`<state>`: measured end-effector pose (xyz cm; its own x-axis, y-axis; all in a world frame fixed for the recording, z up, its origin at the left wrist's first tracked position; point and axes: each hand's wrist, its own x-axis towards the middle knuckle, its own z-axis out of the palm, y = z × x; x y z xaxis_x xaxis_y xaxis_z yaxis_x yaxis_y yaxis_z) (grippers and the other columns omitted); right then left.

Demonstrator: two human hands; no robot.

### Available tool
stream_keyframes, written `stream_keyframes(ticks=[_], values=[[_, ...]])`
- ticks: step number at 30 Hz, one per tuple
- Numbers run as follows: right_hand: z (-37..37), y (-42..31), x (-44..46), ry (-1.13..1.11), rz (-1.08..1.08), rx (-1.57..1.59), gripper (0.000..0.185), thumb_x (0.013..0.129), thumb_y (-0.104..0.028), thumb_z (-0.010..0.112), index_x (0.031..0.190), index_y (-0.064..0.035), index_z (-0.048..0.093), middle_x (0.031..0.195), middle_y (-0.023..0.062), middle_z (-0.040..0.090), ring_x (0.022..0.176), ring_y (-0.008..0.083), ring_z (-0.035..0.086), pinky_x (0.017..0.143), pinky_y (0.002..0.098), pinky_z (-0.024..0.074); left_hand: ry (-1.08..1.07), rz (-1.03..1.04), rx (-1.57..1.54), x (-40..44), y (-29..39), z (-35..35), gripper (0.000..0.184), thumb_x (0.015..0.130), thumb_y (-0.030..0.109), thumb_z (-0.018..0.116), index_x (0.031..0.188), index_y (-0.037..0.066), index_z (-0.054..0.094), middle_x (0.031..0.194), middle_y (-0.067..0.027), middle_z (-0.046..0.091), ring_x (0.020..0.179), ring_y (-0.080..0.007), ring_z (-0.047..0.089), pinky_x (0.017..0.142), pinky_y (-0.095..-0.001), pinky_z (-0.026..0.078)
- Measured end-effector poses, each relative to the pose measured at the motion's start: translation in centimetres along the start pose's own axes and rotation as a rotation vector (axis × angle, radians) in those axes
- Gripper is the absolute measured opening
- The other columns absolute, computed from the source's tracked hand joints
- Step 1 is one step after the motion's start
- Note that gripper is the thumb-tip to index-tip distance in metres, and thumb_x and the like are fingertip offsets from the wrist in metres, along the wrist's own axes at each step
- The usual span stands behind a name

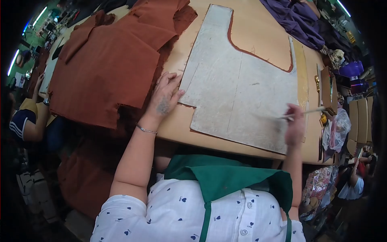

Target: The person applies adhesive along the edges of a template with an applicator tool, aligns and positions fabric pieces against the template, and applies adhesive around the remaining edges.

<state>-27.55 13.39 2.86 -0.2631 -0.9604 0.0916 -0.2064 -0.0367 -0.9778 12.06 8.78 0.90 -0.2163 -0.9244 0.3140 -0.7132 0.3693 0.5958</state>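
A large grey pattern template (246,84) with a curved cut-out lies flat on the table, and reddish-brown cloth (242,51) shows along its edges. My left hand (166,92) rests at the template's left edge, fingers stretched out and thumb apart. Over the lower right of the template, my right hand (295,125) is closed around a thin, light-coloured stick-like tool (312,110). Motion blurs this hand and the tool's left end, so its exact kind is unclear.
Reddish-brown cloth (109,64) is heaped on the tan table (173,139) at left. Purple cloth (296,20) lies at the far right. A cardboard box (328,90) and a clear plastic bag (338,129) are by the right edge. Another person's arm (37,121) appears at left.
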Motion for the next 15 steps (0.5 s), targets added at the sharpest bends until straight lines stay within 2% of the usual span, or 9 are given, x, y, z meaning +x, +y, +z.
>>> stream_keyframes(ticks=[1, 2, 4, 6, 7, 8, 11, 15], values=[[3.0, -1.6, -1.2, -0.125, -0.019, -0.163, 0.038, 0.096, -0.033, 0.031, 0.102, -0.0057, 0.057, 0.084, 0.0009, 0.046, 0.079, 0.0101, 0.044, 0.071, 0.0265, 0.0396, -0.032, -0.017, 0.012, 0.0, 0.2, 0.0, 0.041, 0.078, 0.016, 0.062, 0.117, 0.003, 0.054, 0.120, -0.0166, 0.046, 0.117, -0.0312, 0.039, 0.099, -0.0367, 0.031], [5.7, -2.1, -2.2, -0.242, -0.048, -0.032, 0.038, 0.096, -0.034, 0.032, 0.102, -0.0049, 0.056, 0.084, 0.0012, 0.047, 0.075, 0.0094, 0.046, 0.069, 0.0248, 0.0420, -0.028, -0.020, -0.003, -0.1, 0.1, 0.0, 0.041, 0.078, 0.016, 0.062, 0.116, 0.004, 0.055, 0.120, -0.0163, 0.046, 0.116, -0.0312, 0.040, 0.099, -0.0370, 0.031], [10.5, -3.7, -4.1, -0.353, 0.177, 0.194, 0.029, 0.095, -0.028, 0.040, 0.100, -0.0034, 0.055, 0.083, 0.0023, 0.049, 0.072, 0.0092, 0.051, 0.067, 0.0233, 0.0445, -0.018, -0.026, -0.031, -0.1, -0.3, 0.1, 0.040, 0.077, 0.015, 0.062, 0.115, 0.005, 0.056, 0.120, -0.0158, 0.046, 0.116, -0.0311, 0.040, 0.099, -0.0377, 0.030], [14.8, -3.2, -5.2, -0.442, 0.146, 0.356, 0.017, 0.089, -0.019, 0.054, 0.093, -0.0020, 0.055, 0.077, 0.0031, 0.052, 0.068, 0.0103, 0.055, 0.062, 0.0223, 0.0463, -0.031, -0.033, -0.062, -0.1, -0.5, 0.1, 0.040, 0.076, 0.014, 0.063, 0.114, 0.004, 0.056, 0.121, -0.0158, 0.046, 0.116, -0.0305, 0.040, 0.099, -0.0373, 0.031], [16.5, -3.4, -5.2, -0.473, 0.041, 0.282, 0.014, 0.088, -0.016, 0.055, 0.091, -0.0018, 0.054, 0.076, 0.0040, 0.054, 0.068, 0.0097, 0.055, 0.063, 0.0224, 0.0467, -0.039, -0.033, -0.075, 0.0, -0.6, 0.0, 0.041, 0.075, 0.013, 0.063, 0.114, 0.004, 0.056, 0.121, -0.0157, 0.046, 0.116, -0.0303, 0.041, 0.099, -0.0371, 0.031], [18.0, -3.5, -4.9, -0.501, -0.062, 0.207, 0.011, 0.087, -0.013, 0.056, 0.088, -0.0016, 0.054, 0.075, 0.0048, 0.056, 0.069, 0.0091, 0.056, 0.064, 0.0225, 0.0471, -0.061, -0.057, -0.083, 0.1, -0.7, -0.1, 0.042, 0.074, 0.012, 0.064, 0.115, 0.004, 0.055, 0.121, -0.0161, 0.046, 0.116, -0.0305, 0.041, 0.099, -0.0367, 0.032], [21.1, -3.3, -3.9, -0.517, -0.007, 0.129, 0.013, 0.087, -0.014, 0.057, 0.087, -0.0010, 0.053, 0.073, 0.0055, 0.058, 0.069, 0.0092, 0.056, 0.064, 0.0234, 0.0477, -0.130, -0.107, -0.089, 0.5, -0.6, -0.6, 0.047, 0.071, 0.009, 0.067, 0.116, 0.003, 0.054, 0.123, -0.0174, 0.045, 0.117, -0.0317, 0.041, 0.098, -0.0356, 0.033], [22.7, -2.3, -4.1, -0.454, -0.040, 0.203, 0.014, 0.085, -0.013, 0.059, 0.085, -0.0008, 0.053, 0.074, 0.0073, 0.061, 0.067, 0.0098, 0.057, 0.060, 0.0241, 0.0469, -0.194, -0.102, -0.013, 0.9, -0.2, -1.0, 0.053, 0.069, 0.007, 0.069, 0.118, 0.002, 0.051, 0.125, -0.0189, 0.043, 0.118, -0.0334, 0.040, 0.099, -0.0353, 0.034]])
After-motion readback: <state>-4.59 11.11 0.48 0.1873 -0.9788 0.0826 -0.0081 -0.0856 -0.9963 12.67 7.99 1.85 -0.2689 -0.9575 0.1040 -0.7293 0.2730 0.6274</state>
